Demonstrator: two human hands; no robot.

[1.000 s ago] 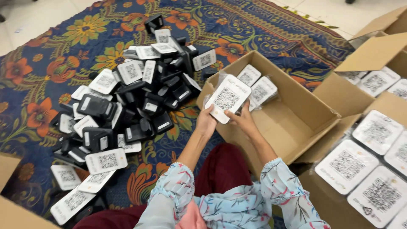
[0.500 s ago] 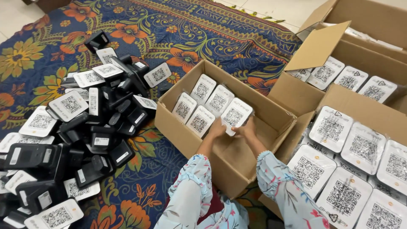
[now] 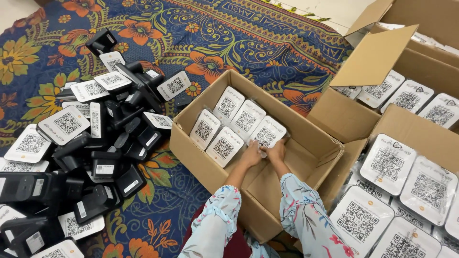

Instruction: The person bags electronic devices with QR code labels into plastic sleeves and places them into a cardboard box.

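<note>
Change: a second ago both hands held one white code-printed device up in the air over the heap; now it stands inside the open cardboard box [image 3: 191, 143], so one more unit is packed.
Device in hand: the white device [image 3: 267, 133] leans upright at the box's centre, at the 3 o'clock end of the back row, touching its neighbour.
Left hand: the left hand [image 3: 252, 154] is down inside the box at the device's lower edge, fingers curled against it; whether it grips or only steadies it cannot be told.
Right hand: the right hand [image 3: 277, 150] sits just beside the left, the two nearly touching, fingers bent on the same lower edge; grip is likewise unclear.
Box contents: four other white devices [image 3: 224, 125] stand in two leaning rows toward 10 o'clock; the box floor toward 4 o'clock is bare.
Surroundings: a heap of black and white devices [image 3: 95, 143] lies on the flowered rug [image 3: 248, 43] at 9 o'clock; further boxes of packed devices [image 3: 397, 167] sit at 3 o'clock.
</note>
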